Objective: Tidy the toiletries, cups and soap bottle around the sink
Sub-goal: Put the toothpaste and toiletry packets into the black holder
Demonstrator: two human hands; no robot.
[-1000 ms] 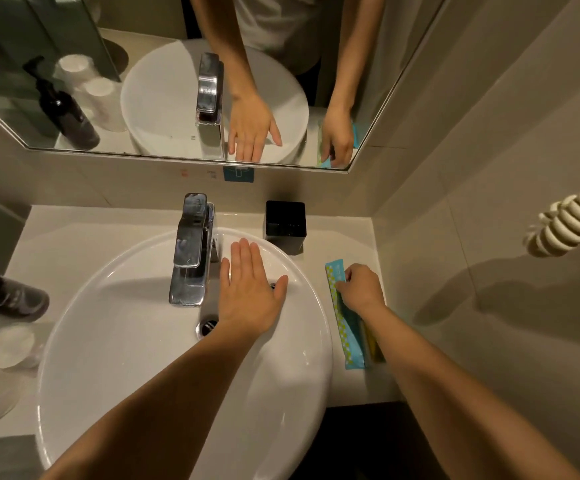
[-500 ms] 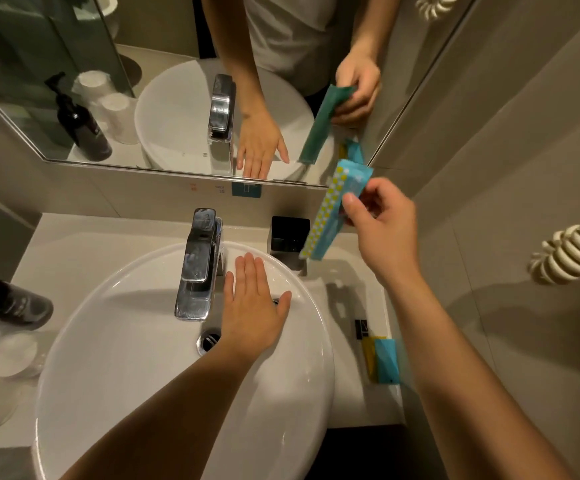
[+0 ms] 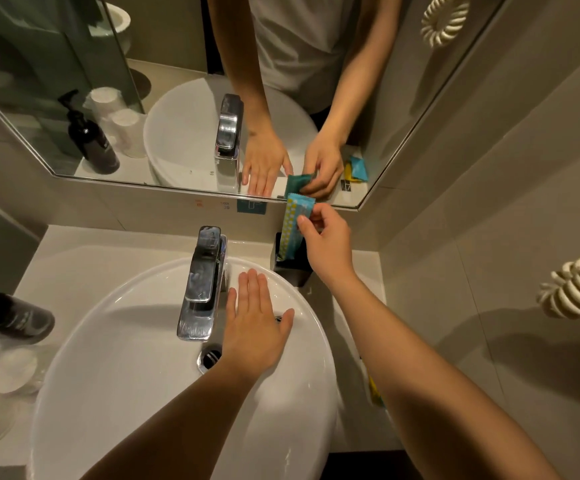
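My right hand point(image 3: 326, 245) pinches a long teal toiletry packet point(image 3: 293, 225) with a dotted edge, held upright with its lower end inside the black square holder point(image 3: 293, 271) at the back of the counter. My left hand point(image 3: 254, 330) lies flat and open on the white basin's point(image 3: 126, 375) rim, right of the chrome tap point(image 3: 200, 285). A dark soap bottle point(image 3: 8, 317) lies on its side at the far left. Wrapped cups point(image 3: 10, 370) stand in front of it. A yellow packet point(image 3: 373, 391) shows partly behind my right forearm.
The mirror point(image 3: 177, 81) runs along the back wall just above the holder. A coiled white cord point(image 3: 576, 289) hangs on the right wall. The counter strip right of the basin is narrow and mostly hidden by my right arm.
My right hand picked the teal packet up off the counter, lifted it, then brought it down into the black holder. My left hand stayed on the basin rim.
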